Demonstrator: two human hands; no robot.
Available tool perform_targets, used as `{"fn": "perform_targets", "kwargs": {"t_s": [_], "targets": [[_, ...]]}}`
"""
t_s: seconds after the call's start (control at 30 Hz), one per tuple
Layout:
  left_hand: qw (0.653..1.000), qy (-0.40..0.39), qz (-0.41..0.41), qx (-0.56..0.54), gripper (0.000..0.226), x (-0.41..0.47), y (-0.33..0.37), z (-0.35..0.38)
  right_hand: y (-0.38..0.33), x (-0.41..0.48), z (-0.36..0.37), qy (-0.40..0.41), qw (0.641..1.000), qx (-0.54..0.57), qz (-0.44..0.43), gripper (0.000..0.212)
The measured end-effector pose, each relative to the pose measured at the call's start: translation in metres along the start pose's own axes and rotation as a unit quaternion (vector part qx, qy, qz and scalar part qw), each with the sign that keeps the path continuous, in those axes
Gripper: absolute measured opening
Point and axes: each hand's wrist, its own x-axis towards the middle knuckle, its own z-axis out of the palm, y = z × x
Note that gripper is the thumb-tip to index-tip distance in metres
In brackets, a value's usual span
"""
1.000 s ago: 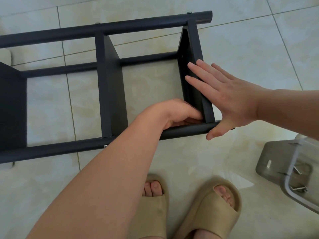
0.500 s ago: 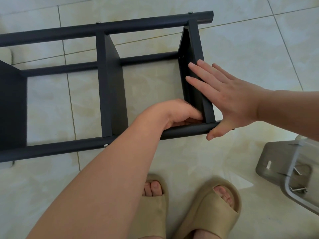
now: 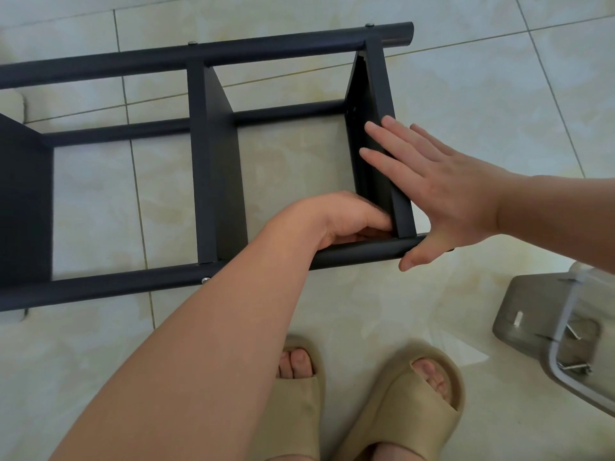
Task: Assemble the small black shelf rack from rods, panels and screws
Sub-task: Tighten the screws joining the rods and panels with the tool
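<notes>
The black shelf rack (image 3: 213, 161) lies on its side on the tiled floor, its rods running left to right. My right hand (image 3: 442, 194) presses flat, fingers straight, against the outer face of the right-end panel (image 3: 369, 78), with the thumb below the near rod (image 3: 359, 252). My left hand (image 3: 339, 217) reaches inside the frame to the corner where that panel meets the near rod. Its fingers are curled under and the thumb points at the panel. Whatever it may hold is hidden. A screw head (image 3: 206, 280) shows on the near rod under the middle panel.
A grey plastic container (image 3: 532, 311) sits on the floor at the right with loose screws (image 3: 574, 367) inside. My feet in tan slippers (image 3: 299, 394) stand just in front of the rack. Pale floor tiles surround everything.
</notes>
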Motion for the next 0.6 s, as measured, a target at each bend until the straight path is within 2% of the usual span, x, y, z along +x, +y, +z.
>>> {"fn": "perform_targets", "kwargs": {"t_s": [0.1, 0.33, 0.5, 0.6], "targets": [[1.0, -0.003, 0.002, -0.002, 0.01, -0.0009, -0.001, -0.0009, -0.0001, 0.0002, 0.0005, 0.0, 1.0, 0.002, 0.0, 0.143], [1.0, -0.009, -0.014, -0.017, 0.019, -0.0026, -0.0002, -0.0012, 0.0003, 0.0, 0.0018, 0.008, 1.0, -0.001, -0.004, 0.143], [1.0, -0.007, 0.009, -0.001, 0.007, -0.0004, -0.0011, -0.0001, 0.001, -0.0002, 0.0027, 0.018, 1.0, -0.004, -0.01, 0.143], [1.0, -0.01, 0.009, -0.004, 0.011, 0.0, -0.0024, -0.0019, 0.0012, -0.0003, 0.0034, 0.021, 1.0, -0.004, -0.012, 0.143]]}}
